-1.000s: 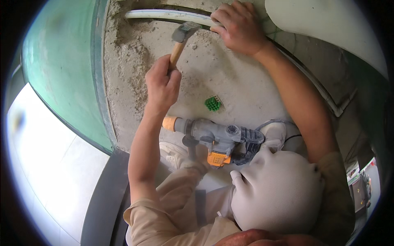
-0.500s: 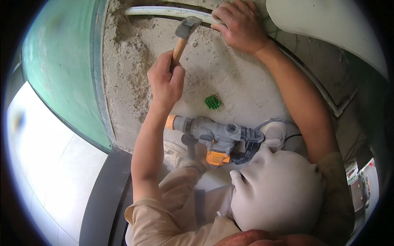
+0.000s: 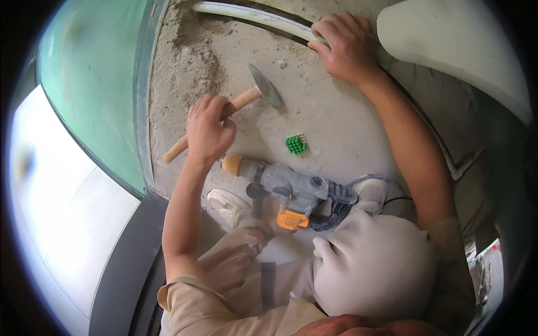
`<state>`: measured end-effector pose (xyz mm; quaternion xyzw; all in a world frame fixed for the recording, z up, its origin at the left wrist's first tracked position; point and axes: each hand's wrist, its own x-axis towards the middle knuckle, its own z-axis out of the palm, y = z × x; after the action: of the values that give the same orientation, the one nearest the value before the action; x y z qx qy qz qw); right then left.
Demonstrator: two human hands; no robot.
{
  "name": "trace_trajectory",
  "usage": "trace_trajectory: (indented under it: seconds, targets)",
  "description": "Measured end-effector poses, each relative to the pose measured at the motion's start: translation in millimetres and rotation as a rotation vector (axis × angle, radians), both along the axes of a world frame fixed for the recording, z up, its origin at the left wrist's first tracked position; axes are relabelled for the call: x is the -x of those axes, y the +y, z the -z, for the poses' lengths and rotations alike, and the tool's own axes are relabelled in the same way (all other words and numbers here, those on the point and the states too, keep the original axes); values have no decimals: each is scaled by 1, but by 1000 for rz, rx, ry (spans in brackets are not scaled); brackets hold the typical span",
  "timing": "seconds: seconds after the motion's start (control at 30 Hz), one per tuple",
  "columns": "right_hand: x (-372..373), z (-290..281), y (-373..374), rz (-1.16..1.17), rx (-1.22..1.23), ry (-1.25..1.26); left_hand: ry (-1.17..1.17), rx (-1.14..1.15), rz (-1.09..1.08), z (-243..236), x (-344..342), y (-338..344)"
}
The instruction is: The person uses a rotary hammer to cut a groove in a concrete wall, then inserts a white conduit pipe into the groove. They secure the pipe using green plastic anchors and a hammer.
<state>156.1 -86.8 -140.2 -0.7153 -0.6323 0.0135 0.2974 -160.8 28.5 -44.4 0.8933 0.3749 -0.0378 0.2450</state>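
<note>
My left hand [image 3: 210, 129] is closed round the wooden handle of a hammer [image 3: 244, 99], whose metal head lies low over the dusty concrete surface [image 3: 342, 134], angled to the right. My right hand [image 3: 346, 47] has its fingers curled on a white pipe [image 3: 252, 17] that runs along a dark groove at the top. A bunch of green plastic wall plugs [image 3: 296, 143] lies on the concrete between my arms. Below it, in front of my legs, lies a grey and orange rotary hammer drill [image 3: 288, 190].
A green panel [image 3: 89, 101] and pale tiles [image 3: 56, 213] are at left. My shoes [image 3: 227, 204] are beside the drill, with a black cable at its rear. A large cream curved object [image 3: 448, 39] fills the upper right, with more pipe [image 3: 462, 165] below it.
My left hand has moved down and left, tilting the hammer toward horizontal with its head lower. My right hand stays on the pipe. The whole view has shifted slightly.
</note>
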Motion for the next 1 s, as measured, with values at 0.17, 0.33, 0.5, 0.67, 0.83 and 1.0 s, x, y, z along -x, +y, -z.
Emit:
trace_trajectory:
  seconds: [0.17,0.33,0.5,0.67,0.83,1.0]
  targets:
    - [-4,1,0,-29,-30,-33,-287,-39,-227,18,-75,-15]
    - [-5,-1,4,-73,-55,93,-329,-136,-395,59,-149,-20]
    - [-6,-1,2,-54,-38,62,-228,-246,-377,69,-173,-23]
    - [-8,-2,1,-27,-12,28,-248,-154,-416,82,-180,-21]
    - [-6,-1,-1,-4,38,-6,-366,-61,-564,89,-180,-25]
    - [-6,2,-1,-1,27,21,-374,-198,-452,79,-176,-24]
